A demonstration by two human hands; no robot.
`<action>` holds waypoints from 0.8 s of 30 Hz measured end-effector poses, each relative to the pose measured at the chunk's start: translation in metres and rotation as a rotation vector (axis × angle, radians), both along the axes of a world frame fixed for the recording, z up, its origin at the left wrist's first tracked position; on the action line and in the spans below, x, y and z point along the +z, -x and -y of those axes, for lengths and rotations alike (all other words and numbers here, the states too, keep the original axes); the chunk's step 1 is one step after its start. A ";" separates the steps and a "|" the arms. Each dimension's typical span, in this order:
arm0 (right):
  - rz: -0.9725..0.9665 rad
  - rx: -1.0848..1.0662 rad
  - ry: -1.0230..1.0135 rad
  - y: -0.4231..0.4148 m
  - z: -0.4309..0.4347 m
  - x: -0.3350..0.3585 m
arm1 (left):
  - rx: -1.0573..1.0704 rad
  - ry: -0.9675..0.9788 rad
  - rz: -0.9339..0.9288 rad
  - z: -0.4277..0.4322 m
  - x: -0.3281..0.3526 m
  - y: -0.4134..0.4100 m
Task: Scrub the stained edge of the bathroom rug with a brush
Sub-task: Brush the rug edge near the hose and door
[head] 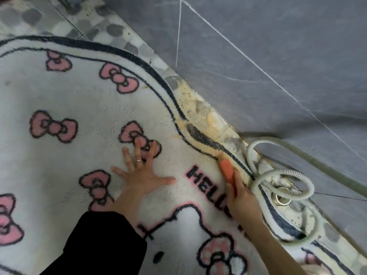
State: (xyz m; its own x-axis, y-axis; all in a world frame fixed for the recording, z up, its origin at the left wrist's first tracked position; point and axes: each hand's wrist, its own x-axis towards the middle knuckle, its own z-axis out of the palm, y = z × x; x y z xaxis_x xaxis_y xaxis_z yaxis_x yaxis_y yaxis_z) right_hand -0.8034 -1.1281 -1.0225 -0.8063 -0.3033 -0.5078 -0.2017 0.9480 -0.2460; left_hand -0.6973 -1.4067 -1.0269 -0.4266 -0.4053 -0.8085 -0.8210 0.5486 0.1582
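A white bathroom rug (79, 100) with pink bows and a dark border covers the floor. Its right edge carries an orange-yellow stain (198, 135) along the border. My right hand (241, 199) grips an orange brush (226, 167), whose head presses on the stained border. My left hand (140, 171) lies flat on the rug with fingers spread, a ring on one finger, left of the word HELLO.
A grey tiled wall (278, 56) runs diagonally along the rug's right side. A strip of pebble-pattern floor (208, 114), soapy and stained, lies between them. A coiled grey hose (286, 179) and a drain fitting sit just right of the brush.
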 end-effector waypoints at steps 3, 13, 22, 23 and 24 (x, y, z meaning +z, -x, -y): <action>-0.006 -0.191 -0.033 -0.015 -0.013 -0.001 | 0.013 0.009 0.004 0.002 -0.002 0.001; 0.070 -0.184 0.105 0.008 0.085 -0.012 | 0.012 0.012 0.024 -0.002 -0.003 0.003; 0.206 -0.409 0.230 -0.007 0.143 -0.004 | 0.012 0.035 0.032 -0.004 -0.007 0.004; 0.261 -0.256 0.227 -0.005 0.160 -0.004 | 0.033 0.051 0.031 -0.005 -0.008 0.006; 0.273 -0.151 0.205 -0.002 0.164 -0.006 | 0.055 0.054 0.033 -0.005 -0.008 0.006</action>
State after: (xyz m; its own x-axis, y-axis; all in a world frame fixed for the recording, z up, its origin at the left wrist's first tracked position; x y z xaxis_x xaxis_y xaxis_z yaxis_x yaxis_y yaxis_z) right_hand -0.8011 -1.2922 -1.0282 -0.6928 -0.3091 -0.6515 0.0358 0.8876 -0.4592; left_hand -0.7033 -1.4017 -1.0347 -0.3763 -0.4705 -0.7981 -0.8544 0.5094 0.1025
